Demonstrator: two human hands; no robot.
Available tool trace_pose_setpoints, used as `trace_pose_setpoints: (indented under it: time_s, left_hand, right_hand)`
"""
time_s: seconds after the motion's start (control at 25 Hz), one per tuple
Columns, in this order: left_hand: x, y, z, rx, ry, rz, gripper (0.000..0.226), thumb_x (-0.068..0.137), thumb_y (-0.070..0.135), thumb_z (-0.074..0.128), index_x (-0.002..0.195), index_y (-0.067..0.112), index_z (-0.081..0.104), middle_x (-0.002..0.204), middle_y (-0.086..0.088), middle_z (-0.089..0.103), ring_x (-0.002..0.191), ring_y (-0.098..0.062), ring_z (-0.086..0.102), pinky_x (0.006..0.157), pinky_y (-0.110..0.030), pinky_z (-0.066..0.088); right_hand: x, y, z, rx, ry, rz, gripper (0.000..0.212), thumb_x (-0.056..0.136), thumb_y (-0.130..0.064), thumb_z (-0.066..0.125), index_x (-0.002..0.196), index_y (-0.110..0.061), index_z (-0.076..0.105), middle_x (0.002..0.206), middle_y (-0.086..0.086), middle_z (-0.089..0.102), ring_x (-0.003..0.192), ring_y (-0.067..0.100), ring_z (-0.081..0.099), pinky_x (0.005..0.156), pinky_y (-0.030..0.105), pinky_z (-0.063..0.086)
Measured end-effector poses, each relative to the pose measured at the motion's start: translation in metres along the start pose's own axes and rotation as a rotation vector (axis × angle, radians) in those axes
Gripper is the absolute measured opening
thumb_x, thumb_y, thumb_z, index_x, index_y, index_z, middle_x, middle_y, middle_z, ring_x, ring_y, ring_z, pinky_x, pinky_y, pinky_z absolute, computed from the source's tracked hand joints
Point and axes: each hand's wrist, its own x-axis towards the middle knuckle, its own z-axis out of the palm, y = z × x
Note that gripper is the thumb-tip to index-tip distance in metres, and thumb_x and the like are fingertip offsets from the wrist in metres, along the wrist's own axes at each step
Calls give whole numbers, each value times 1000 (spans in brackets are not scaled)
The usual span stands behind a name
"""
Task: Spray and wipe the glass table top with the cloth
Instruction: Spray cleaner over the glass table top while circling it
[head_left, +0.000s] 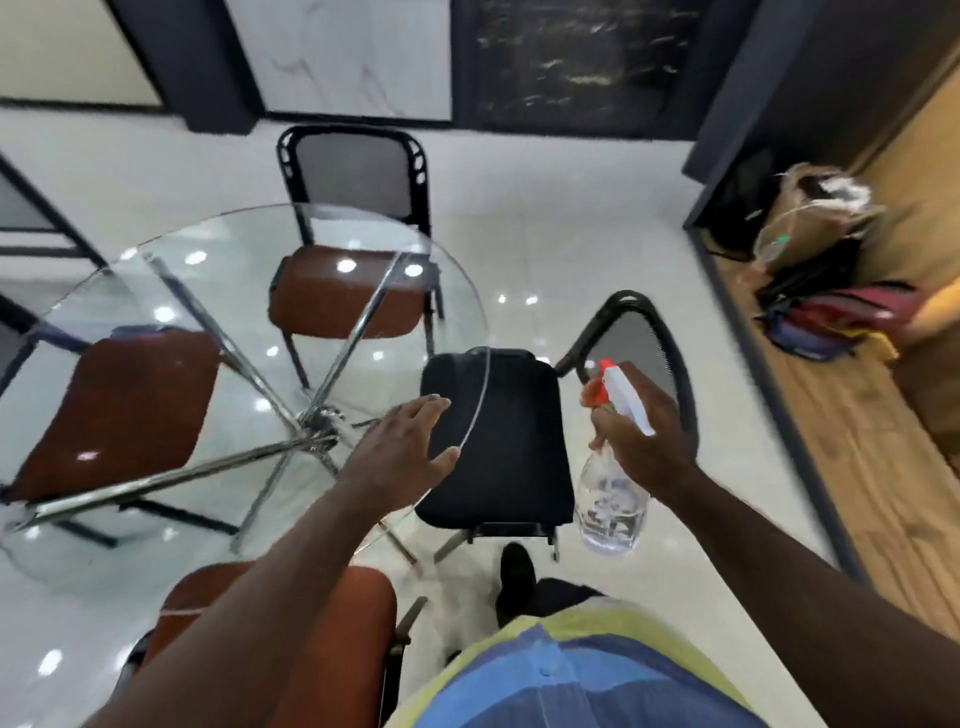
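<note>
Round glass table top (208, 291) sat left of centre on crossed chrome legs (317, 426), chairs tucked around; surface looked bare, no cloth in view. Spray bottle (613, 499) hung off table's right edge, over black chair (493, 441); right hand (644, 441) closed round its neck, one finger probably on trigger, though blur hid it. Left hand (405, 457) hovered flat over near rim, fingers spread, holding nothing. Best next: bring nozzle over glass, aim down toward centre, short light bursts; fetch cloth before wiping.
</note>
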Motion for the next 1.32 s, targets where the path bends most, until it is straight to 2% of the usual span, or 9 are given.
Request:
trace_pose_setpoints:
  time_s: [0.2,0.36,0.52,0.72,0.84,0.92,1.12,1.24,1.32]
  left_hand:
    - [36,75,-16,12,12,182,71,95,54,62,157,31,36,162,8,40,149,-16,38,120,-44,37]
    - [69,151,-26,36,17,328,68,97,55,60,156,36,35,162,12,38,148,-13,37,121,-39,35]
    - [101,239,-11,52,8,442,69,97,52,61,158,35,34,162,12,38,148,-12,36,119,-33,33]
    - [139,371,44,14,-8,524,68,94,50,67,154,38,39,159,18,40,145,-12,37,119,-31,33]
    - [161,440,72,7,6,557,68,93,50,69,153,35,42,159,15,43,145,-14,41,121,-43,35]
    - [178,482,90,-2,3,572,67,95,48,69,154,32,42,159,12,44,145,-15,40,119,-39,35]
    - [228,533,128,0,-35,529,66,95,46,70,155,34,43,159,15,43,146,-11,38,110,-25,27]
    - [280,536,148,-19,-68,460,67,94,48,70,155,35,43,158,15,43,145,-9,38,112,-22,25]
    - [326,534,163,-53,-81,431,67,94,49,69,154,35,44,158,14,44,144,-10,41,114,-23,26]
  right_hand:
    - [-19,-6,-86,-11,165,-25,19,78,-12,61,93,-14,72,86,11,73,65,35,70,60,55,63]
    - [-25,-5,-158,100,324,-58,26,78,-11,61,101,-9,73,102,12,75,86,38,74,69,61,66]
    - [-34,10,-242,222,436,-76,27,82,-7,60,106,1,71,107,10,77,107,33,75,80,52,68]
    - [-46,51,-368,179,516,-91,21,81,-10,65,102,-9,69,86,-9,74,81,12,74,67,30,64]
    - [-50,79,-436,113,559,-72,30,79,-27,72,106,-15,68,91,-8,69,83,17,71,66,36,66]
    - [-48,101,-478,96,567,-53,23,81,-27,71,102,-31,63,93,-9,64,88,18,69,66,29,65]
    - [-8,157,-534,64,569,28,21,84,-30,73,104,-27,66,100,7,67,85,23,71,68,37,68]
    - [36,193,-540,111,494,75,25,94,-6,74,100,-28,64,95,-16,70,85,6,73,64,26,65]
    - [76,212,-539,103,430,85,29,95,-1,72,100,-29,64,98,-6,70,90,11,73,63,27,65]
